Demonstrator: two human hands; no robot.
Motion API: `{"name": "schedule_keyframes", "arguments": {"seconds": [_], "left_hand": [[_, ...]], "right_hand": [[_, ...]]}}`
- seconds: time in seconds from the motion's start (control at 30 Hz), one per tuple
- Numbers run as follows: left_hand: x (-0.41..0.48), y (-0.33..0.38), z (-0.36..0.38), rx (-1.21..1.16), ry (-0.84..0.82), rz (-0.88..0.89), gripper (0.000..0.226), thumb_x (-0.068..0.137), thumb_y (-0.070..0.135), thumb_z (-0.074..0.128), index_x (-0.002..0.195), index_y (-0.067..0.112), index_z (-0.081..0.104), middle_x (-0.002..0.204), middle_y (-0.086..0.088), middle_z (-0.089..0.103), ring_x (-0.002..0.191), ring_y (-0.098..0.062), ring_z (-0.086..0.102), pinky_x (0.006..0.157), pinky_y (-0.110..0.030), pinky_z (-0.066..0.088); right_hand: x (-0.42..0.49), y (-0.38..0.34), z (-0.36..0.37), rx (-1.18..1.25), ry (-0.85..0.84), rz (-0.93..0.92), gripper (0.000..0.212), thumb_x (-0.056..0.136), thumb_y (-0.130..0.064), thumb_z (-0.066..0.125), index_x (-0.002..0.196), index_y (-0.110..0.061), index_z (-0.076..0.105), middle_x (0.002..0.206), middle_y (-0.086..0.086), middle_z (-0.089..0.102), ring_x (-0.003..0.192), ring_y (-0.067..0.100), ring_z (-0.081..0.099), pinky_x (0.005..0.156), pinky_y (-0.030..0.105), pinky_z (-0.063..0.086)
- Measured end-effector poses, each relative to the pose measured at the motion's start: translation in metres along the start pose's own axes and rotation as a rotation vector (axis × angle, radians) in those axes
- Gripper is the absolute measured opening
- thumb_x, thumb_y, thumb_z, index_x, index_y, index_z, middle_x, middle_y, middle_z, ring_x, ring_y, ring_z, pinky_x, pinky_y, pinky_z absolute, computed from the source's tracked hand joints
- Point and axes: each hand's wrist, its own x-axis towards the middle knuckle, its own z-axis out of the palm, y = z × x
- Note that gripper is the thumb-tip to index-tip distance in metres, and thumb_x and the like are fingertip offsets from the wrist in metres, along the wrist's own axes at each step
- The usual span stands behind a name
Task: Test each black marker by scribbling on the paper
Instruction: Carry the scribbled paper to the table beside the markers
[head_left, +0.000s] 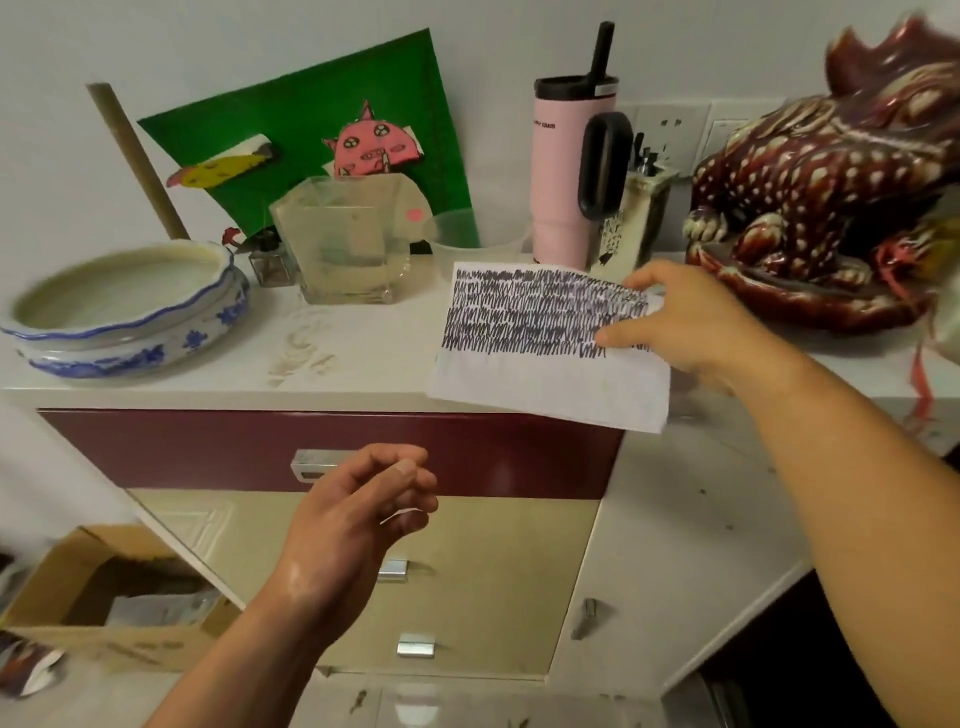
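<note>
Cabinet (363, 353): its white top spans my view from 9 to 3 o'clock and bears the rest.
Toad (831, 208): glazed red figure at 2 o'clock, near the paper's far corner.
Paper (545, 384): just off centre toward 2 o'clock, held tilted with its near edge overhanging the cabinet front. The upper part is packed with rows of dark scribble and the lower strip is bare.
Right hand (691, 322): at 3 o'clock, thumb and fingers pinching the paper's right edge.
Left hand (353, 514): at 7 o'clock, in the air, fingers curled with the thumb on the forefinger. I cannot tell whether it holds the sliver (402, 514) at its fingertips.
Holder (641, 218): at 1 o'clock, beyond the paper, with markers (643, 153) standing in it.
Progress: I judge testing far along or finished, with many rows drawn and no marker in hand. I cannot tell which markers remain.
</note>
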Motion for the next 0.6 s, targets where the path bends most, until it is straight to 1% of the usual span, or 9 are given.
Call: {"name": "schedule_keyframes", "arguments": {"seconds": [0.03,0.07,0.13,0.23,0.33,0.4,0.5,0.53,0.6], "left_hand": [[-0.001,-0.002,0.002,0.005,-0.001,-0.007,0.026,0.074,0.027,0.074,0.096,0.014,0.075,0.087,-0.013,0.069,0.074,-0.023,0.067,0.074,-0.036,0.05],[-0.001,-0.005,0.004,0.012,-0.006,-0.016,0.024,0.075,0.026,0.073,0.096,0.013,0.075,0.087,-0.013,0.069,0.074,-0.023,0.067,0.075,-0.036,0.05],[0.0,-0.011,0.008,0.027,-0.023,-0.04,0.022,0.076,0.025,0.072,0.095,0.014,0.075,0.087,-0.013,0.07,0.073,-0.023,0.067,0.075,-0.037,0.049],[0.001,-0.02,0.014,0.064,-0.072,-0.072,0.023,0.078,0.025,0.072,0.097,0.012,0.074,0.088,-0.014,0.07,0.075,-0.024,0.066,0.076,-0.037,0.049],[0.005,-0.031,0.017,0.107,-0.158,-0.109,0.022,0.081,0.023,0.07,0.1,0.011,0.073,0.09,-0.014,0.07,0.077,-0.024,0.066,0.077,-0.038,0.049],[0.008,-0.04,0.019,0.126,-0.214,-0.143,0.02,0.081,0.023,0.069,0.098,0.013,0.074,0.089,-0.013,0.069,0.077,-0.023,0.066,0.076,-0.037,0.049],[0.013,-0.054,0.018,0.169,-0.315,-0.208,0.02,0.081,0.024,0.07,0.097,0.014,0.074,0.089,-0.013,0.069,0.076,-0.023,0.066,0.076,-0.037,0.049],[0.014,-0.06,0.017,0.191,-0.358,-0.233,0.019,0.081,0.024,0.069,0.097,0.014,0.074,0.089,-0.012,0.069,0.076,-0.022,0.066,0.076,-0.037,0.049],[0.016,-0.074,0.011,0.236,-0.449,-0.284,0.015,0.085,0.021,0.067,0.097,0.015,0.074,0.088,-0.012,0.069,0.076,-0.022,0.066,0.076,-0.038,0.049]], "right_hand": [[-0.014,0.006,-0.008,0.148,0.002,0.022,0.05,0.066,-0.016,0.094,0.107,-0.023,0.066,0.1,-0.005,0.072,0.086,0.014,0.071,0.068,0.03,0.058],[-0.029,0.014,-0.016,0.261,0.0,0.04,0.044,0.068,-0.009,0.092,0.104,-0.021,0.069,0.097,0.001,0.077,0.084,0.018,0.076,0.069,0.033,0.063],[-0.061,0.032,-0.03,0.371,0.0,0.059,0.033,0.073,-0.005,0.087,0.098,-0.021,0.073,0.095,0.003,0.081,0.082,0.019,0.078,0.068,0.034,0.065],[-0.114,0.06,-0.04,0.448,0.049,0.085,0.029,0.073,-0.007,0.086,0.096,-0.021,0.074,0.097,0.002,0.08,0.084,0.02,0.078,0.069,0.031,0.064],[-0.171,0.084,-0.038,0.54,0.118,0.154,0.034,0.063,-0.019,0.088,0.094,-0.026,0.076,0.098,0.004,0.08,0.085,0.02,0.078,0.071,0.029,0.063],[-0.209,0.099,-0.029,0.575,0.183,0.234,0.038,0.06,-0.022,0.088,0.096,-0.026,0.075,0.098,0.005,0.08,0.085,0.021,0.078,0.068,0.029,0.062],[-0.266,0.116,-0.003,0.595,0.293,0.379,0.03,0.074,-0.007,0.084,0.098,-0.021,0.073,0.096,0.004,0.08,0.083,0.023,0.078,0.061,0.025,0.06],[-0.286,0.12,0.01,0.595,0.341,0.44,0.029,0.077,-0.004,0.082,0.099,-0.019,0.072,0.095,0.004,0.08,0.083,0.024,0.077,0.061,0.026,0.061],[-0.328,0.124,0.037,0.59,0.445,0.561,0.028,0.078,-0.001,0.081,0.1,-0.015,0.071,0.094,0.006,0.08,0.084,0.027,0.077,0.068,0.034,0.064]]}}
